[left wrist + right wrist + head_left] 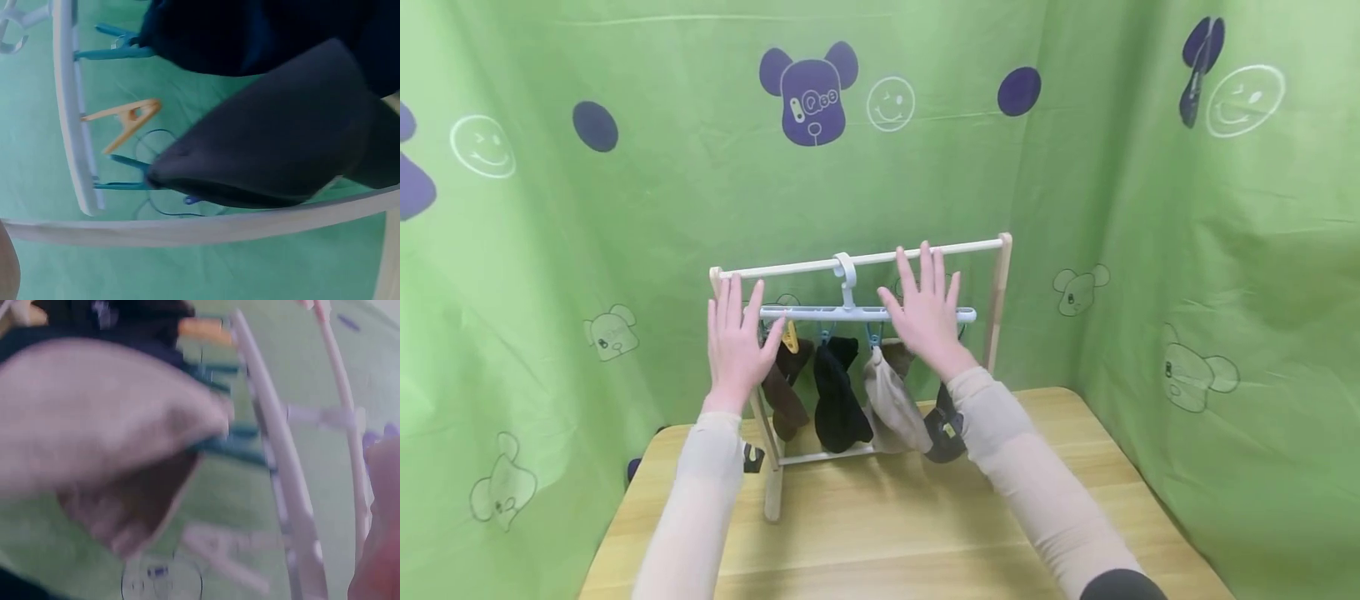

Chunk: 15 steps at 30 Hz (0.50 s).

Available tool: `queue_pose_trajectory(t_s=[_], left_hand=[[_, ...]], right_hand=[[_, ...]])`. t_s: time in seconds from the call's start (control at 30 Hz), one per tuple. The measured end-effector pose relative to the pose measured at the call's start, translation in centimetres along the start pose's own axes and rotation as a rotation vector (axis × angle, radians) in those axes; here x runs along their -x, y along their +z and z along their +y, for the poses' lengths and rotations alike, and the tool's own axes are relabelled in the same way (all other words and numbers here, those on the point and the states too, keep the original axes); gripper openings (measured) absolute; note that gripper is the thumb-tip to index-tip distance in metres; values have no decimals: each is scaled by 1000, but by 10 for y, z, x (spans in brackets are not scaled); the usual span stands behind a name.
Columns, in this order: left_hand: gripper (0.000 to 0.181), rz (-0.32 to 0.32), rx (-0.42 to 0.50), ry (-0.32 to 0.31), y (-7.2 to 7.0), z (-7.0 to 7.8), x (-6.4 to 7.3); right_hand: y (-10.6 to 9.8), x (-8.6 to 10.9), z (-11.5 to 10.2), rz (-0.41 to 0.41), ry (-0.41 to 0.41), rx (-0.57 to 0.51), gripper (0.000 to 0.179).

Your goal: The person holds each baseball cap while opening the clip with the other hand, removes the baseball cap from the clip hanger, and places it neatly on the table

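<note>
My left hand [735,350] is raised with fingers straight at the left end of a pale blue clip hanger [850,314]. My right hand [927,317] spreads its fingers before the hanger's right part. Neither holds anything; I cannot tell whether they touch the hanger. The hanger hooks over the rack's white bar [790,268]. Below it hang a brown sock [785,400], a black sock [838,404], a beige sock [891,400] and a dark grey sock [943,429], partly hidden by the right arm. In the left wrist view, an orange clip [132,120] grips nothing.
The rack's wooden right post [998,300] and left foot [772,496] stand on a wood-grain table [880,533]. A small black item [752,457] is by the left post. Green printed curtains [925,183] enclose the table at the back and sides.
</note>
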<state>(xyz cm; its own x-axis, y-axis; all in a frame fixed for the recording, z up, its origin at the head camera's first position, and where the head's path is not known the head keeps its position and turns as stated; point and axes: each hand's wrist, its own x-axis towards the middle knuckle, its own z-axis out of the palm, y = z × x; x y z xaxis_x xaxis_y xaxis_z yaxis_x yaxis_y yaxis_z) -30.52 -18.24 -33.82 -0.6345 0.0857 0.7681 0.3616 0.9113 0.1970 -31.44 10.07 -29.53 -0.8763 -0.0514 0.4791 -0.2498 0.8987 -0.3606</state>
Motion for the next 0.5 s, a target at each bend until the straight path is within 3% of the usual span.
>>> queue_pose_trajectory(t_s=[0.17,0.3,0.5], left_hand=[[57,49,51,32,15,-2,30],[54,84,85,23,31,-3,51],[50,151,160,15,48,-1,74]], right_hand=[[15,13,-20,40,-84,-103,65],[31,22,-29,106,-160,-219,55],[58,32,-39,224,-285,-324,42]])
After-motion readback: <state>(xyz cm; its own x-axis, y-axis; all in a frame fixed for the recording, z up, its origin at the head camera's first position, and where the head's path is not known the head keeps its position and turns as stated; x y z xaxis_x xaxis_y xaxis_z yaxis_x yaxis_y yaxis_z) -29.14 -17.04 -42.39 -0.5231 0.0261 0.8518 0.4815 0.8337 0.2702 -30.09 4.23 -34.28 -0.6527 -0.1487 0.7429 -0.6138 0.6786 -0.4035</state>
